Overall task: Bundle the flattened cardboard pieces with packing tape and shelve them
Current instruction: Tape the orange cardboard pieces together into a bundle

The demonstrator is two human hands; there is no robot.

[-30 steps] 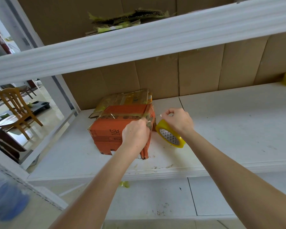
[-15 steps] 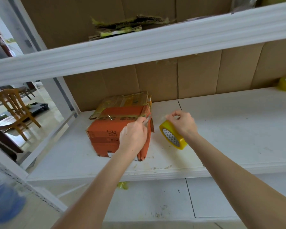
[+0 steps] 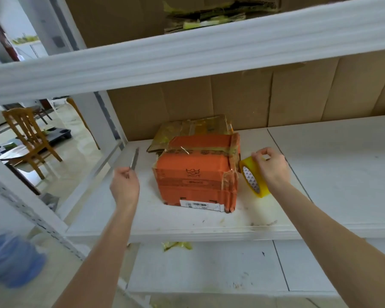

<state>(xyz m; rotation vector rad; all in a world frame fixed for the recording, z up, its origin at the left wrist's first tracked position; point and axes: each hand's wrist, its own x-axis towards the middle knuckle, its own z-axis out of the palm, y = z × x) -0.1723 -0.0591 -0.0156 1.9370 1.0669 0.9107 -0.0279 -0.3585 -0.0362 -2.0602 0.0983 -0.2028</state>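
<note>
Since tape has to be cut once a wrap is laid, the left grip point(image 3: 125, 185) is clenched on the near end of a thin blade point(image 3: 134, 157). The blade is raised to the left of the bundle point(image 3: 193, 176) and touches nothing else. I judge it is held aside so the edge cannot nick the card or the other arm. On the other side, the right grip point(image 3: 273, 167) grasps the yellow roll point(image 3: 252, 181) from above, curled over its rim. The roll stands on edge just beside the bundle's right side, probably so the next length can be drawn straight along that side. Whether a strand joins roll and bundle I cannot tell. Between the two, the bundle lies flat on the white shelf point(image 3: 342, 174), orange face up, with a label point(image 3: 200, 205) at its near edge. Glossy tape bands point(image 3: 200, 150) cross its top and right side. Brown flattened pieces point(image 3: 187, 130) show beneath and behind it, reaching toward the cardboard back wall point(image 3: 231, 101). Farther up, on the upper shelf point(image 3: 187, 54), lies another taped stack point(image 3: 220, 16), which suggests where finished bundles go
</note>
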